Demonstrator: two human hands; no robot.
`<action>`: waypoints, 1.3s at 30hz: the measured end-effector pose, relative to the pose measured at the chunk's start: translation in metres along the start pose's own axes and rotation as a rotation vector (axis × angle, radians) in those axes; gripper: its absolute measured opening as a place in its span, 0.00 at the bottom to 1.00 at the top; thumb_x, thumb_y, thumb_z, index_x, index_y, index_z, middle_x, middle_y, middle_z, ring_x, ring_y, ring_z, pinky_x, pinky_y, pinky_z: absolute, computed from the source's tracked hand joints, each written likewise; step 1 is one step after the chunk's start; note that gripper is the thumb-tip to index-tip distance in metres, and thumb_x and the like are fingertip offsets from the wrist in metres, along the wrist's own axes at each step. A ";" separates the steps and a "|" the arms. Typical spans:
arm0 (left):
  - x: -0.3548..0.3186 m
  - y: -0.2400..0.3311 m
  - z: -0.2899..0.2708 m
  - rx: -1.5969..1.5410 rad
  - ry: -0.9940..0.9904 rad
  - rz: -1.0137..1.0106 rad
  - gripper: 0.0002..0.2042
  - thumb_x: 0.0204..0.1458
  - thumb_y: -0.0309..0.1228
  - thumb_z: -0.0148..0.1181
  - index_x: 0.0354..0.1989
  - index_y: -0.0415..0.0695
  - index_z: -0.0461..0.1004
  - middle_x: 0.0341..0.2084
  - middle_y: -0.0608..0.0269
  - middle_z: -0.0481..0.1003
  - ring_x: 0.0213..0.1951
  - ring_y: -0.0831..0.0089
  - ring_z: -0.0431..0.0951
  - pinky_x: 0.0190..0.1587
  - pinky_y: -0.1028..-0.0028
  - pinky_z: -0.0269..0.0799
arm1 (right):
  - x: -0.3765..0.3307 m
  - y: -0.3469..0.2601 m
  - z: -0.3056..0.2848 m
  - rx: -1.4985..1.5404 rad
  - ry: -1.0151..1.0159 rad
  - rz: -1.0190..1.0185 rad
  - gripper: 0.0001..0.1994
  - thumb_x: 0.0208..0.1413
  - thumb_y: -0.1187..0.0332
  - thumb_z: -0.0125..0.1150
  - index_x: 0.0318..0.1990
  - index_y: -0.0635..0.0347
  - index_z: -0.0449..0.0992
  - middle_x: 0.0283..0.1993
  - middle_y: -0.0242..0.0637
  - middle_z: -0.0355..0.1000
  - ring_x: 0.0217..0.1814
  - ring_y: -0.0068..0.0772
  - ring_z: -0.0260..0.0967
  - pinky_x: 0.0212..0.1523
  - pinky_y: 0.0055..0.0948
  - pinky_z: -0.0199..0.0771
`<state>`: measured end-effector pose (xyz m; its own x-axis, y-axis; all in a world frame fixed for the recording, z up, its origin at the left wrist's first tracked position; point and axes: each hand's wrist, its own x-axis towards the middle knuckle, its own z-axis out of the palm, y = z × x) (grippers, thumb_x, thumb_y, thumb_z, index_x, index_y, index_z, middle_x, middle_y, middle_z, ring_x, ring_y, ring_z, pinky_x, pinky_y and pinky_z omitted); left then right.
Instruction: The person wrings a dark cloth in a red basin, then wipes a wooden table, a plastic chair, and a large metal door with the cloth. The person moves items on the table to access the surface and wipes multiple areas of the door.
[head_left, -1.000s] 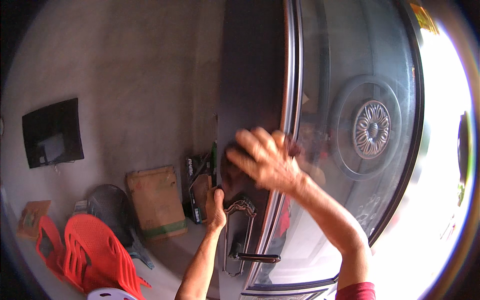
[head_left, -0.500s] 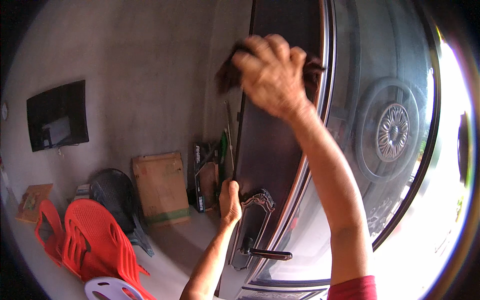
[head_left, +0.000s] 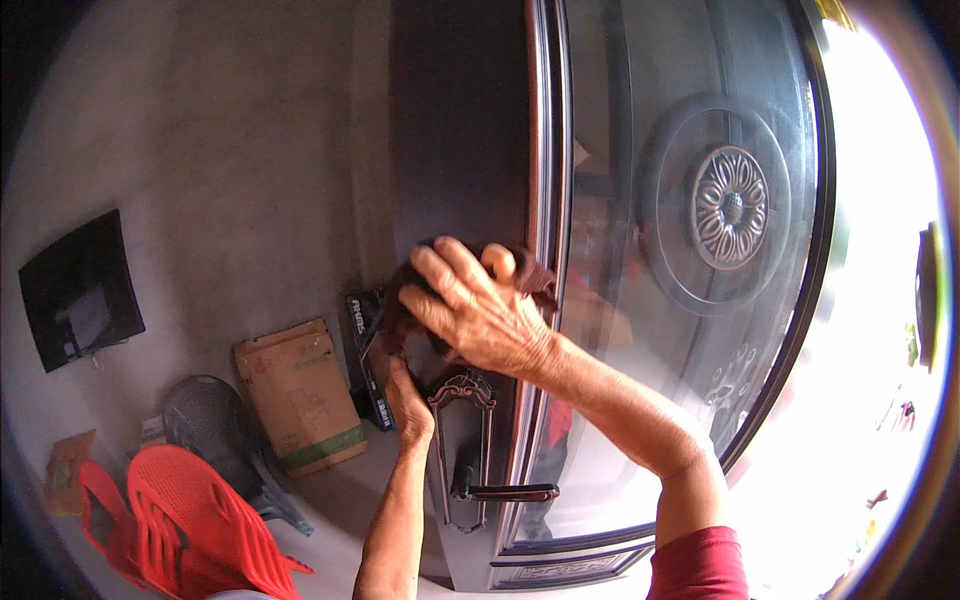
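Observation:
A dark door (head_left: 460,130) with a copper-toned trim stands open in front of me. My right hand (head_left: 482,308) presses a dark brown cloth (head_left: 536,278) against the door's face, just above the ornate handle plate (head_left: 462,385). Its fingers are bent over the bunched cloth. Lower down, my left hand (head_left: 408,402) grips the door's left edge beside that plate; the fingers behind the edge are hidden. The black lever handle (head_left: 512,492) sticks out to the right below both hands.
Right of the trim is a dark glossy panel with a round flower ornament (head_left: 731,207). Stacked red plastic chairs (head_left: 185,510), a dark chair (head_left: 210,425), a cardboard box (head_left: 302,395) and a long black box (head_left: 372,370) stand at left. A screen (head_left: 82,290) hangs on the wall.
My right hand has moved down the door with the cloth, closer to the handle plate. My left hand keeps its hold on the edge. The view has shifted.

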<state>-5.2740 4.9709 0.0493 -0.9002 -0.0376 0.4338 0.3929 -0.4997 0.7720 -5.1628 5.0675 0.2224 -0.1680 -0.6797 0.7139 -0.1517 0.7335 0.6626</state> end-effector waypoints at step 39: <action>-0.022 0.025 0.008 0.556 0.104 0.226 0.28 0.63 0.45 0.29 0.65 0.38 0.48 0.66 0.54 0.48 0.67 0.68 0.45 0.67 0.73 0.39 | -0.212 0.044 -0.081 -0.277 -0.123 0.298 0.10 0.41 0.66 0.59 0.34 0.46 0.74 0.55 0.39 0.64 0.56 0.42 0.61 0.46 0.40 0.54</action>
<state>-5.2428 4.9663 0.0624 -0.7860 -0.1887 0.5888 0.5900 0.0557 0.8055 -5.0545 5.2433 0.1185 -0.2824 -0.4207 0.8622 0.1860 0.8577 0.4794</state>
